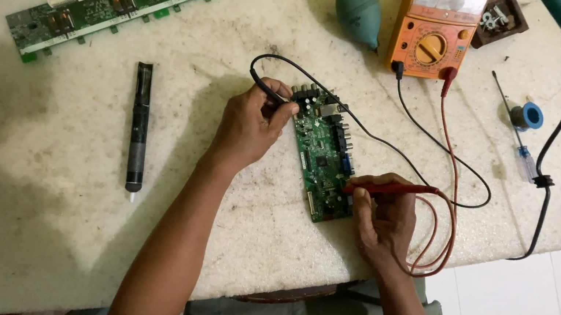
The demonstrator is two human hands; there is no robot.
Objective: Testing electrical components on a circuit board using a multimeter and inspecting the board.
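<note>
- Pinching the black probe (266,89), the left hand (249,128) sets its tip at the board's (322,153) far end.
- The right hand (384,217) grips the red probe (387,189), tip on the board's near right edge.
- The board lies lengthwise between both hands, on the table (242,18).

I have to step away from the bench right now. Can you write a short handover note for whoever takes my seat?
Left hand: holds the black probe at the top edge of the small green circuit board.
Right hand: holds the red probe on the board's lower right edge.
Both leads run to the orange multimeter behind the board.
Done: probes plugged in and placed.
Left: the meter's reading cannot be made out here.
</note>
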